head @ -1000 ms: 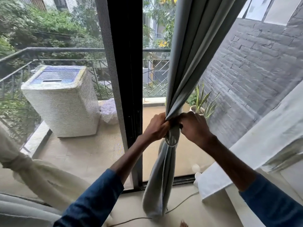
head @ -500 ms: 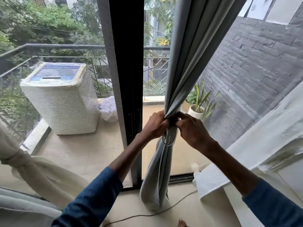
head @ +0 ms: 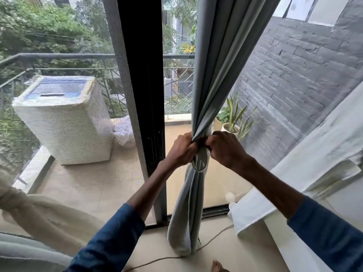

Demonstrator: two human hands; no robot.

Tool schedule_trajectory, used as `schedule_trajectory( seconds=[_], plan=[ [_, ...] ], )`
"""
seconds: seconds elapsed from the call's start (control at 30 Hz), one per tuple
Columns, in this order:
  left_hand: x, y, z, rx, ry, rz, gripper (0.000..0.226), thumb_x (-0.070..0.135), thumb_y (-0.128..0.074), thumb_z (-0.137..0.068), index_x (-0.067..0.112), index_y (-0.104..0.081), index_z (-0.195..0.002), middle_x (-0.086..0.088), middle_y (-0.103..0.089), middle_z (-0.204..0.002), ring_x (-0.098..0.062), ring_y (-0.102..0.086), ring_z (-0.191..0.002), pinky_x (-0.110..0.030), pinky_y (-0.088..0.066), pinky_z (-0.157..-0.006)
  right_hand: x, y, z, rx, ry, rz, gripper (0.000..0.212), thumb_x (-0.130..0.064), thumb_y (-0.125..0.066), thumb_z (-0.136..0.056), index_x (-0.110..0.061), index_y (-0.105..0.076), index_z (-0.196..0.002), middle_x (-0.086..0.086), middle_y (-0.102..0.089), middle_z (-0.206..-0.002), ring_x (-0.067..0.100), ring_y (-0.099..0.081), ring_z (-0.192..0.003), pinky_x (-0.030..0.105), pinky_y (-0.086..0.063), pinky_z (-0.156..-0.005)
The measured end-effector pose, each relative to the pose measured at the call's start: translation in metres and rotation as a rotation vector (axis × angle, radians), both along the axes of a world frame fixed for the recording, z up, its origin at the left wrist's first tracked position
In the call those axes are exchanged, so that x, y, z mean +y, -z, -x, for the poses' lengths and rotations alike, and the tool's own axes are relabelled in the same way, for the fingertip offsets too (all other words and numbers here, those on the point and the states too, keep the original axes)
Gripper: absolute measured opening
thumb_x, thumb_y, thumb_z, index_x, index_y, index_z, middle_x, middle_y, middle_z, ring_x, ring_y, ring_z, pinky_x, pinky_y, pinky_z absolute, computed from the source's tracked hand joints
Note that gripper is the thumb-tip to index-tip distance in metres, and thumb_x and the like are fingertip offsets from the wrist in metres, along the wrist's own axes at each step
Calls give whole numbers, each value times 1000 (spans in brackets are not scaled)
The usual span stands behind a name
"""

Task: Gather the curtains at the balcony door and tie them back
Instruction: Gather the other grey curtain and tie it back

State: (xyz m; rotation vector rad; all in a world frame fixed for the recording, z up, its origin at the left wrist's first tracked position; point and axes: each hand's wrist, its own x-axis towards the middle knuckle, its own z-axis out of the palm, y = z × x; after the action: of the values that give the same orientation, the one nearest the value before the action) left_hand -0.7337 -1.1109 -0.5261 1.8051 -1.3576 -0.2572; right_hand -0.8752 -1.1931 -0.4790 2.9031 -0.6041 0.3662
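Two hands are shown clenched on a grey curtain (head: 216, 75) gathered at the balcony door (head: 141, 95). The bunched folds are gripped by the left hand (head: 181, 152) on one side and pinched by the right hand (head: 225, 149) on the other, knuckles nearly meeting. Just below the hands a loop of grey cloth (head: 202, 161) is wrapped round the bundle, and the tail hangs straight down beneath them. For a sound tie, the folds are best held firm by the left hand while the end is drawn snug by the right, so that slipping is prevented. Well to the left of the left hand, a cream curtain (head: 45, 209) is seen already knotted.
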Motion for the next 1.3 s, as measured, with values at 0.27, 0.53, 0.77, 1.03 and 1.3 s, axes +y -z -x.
schedule_trajectory(
  seconds=[0.27, 0.53, 0.77, 1.03, 1.3],
  plan=[
    [-4, -2, 8, 79, 82, -28, 29, 32, -42, -74, 9, -58, -71, -10, -65, -67, -33, -64, -65, -48, -54, -53, -9, -10, 0, 98, -224, 37, 13, 2, -76, -63, -8, -70, -68, 15, -69, -71, 37, -67, -57, 36, -53, -51],
    [11, -3, 7, 66, 51, -42, 32, 27, -49, -97, 13, -50, -69, -9, -59, -63, -36, -61, -62, -51, -51, -53, -25, 5, 6, 134, -111, -664, 28, -2, -50, -71, -6, -71, -88, 1, -70, -70, 25, -73, -58, 36, -56, -52],
    [23, -8, -6, 114, -21, -42, 51, 47, -40, -100, 5, -54, -75, -20, -65, -73, -40, -63, -65, -49, -54, -56, 3, 36, 12, -427, -125, -135, 21, -22, -74, -82, -33, -76, -100, -3, -78, -90, 23, -73, -76, 31, -54, -54],
    [20, 4, -8, 64, -50, -60, 33, 30, -47, -101, 10, -54, -75, -17, -65, -73, -41, -60, -68, -43, -49, -56, 5, 45, 15, -308, -272, -274, 29, -14, -71, -83, -20, -71, -111, 0, -77, -98, 19, -72, -72, 33, -56, -61],
    [19, 2, -1, -19, -47, -80, 43, 27, -51, -98, 23, -34, -58, 3, -45, -54, -25, -46, -51, -31, -28, -48, 12, 24, -3, 25, -193, -512, 26, -43, -49, -89, -21, -60, -78, -4, -69, -62, 5, -64, -41, 23, -54, -57]
  ],
)
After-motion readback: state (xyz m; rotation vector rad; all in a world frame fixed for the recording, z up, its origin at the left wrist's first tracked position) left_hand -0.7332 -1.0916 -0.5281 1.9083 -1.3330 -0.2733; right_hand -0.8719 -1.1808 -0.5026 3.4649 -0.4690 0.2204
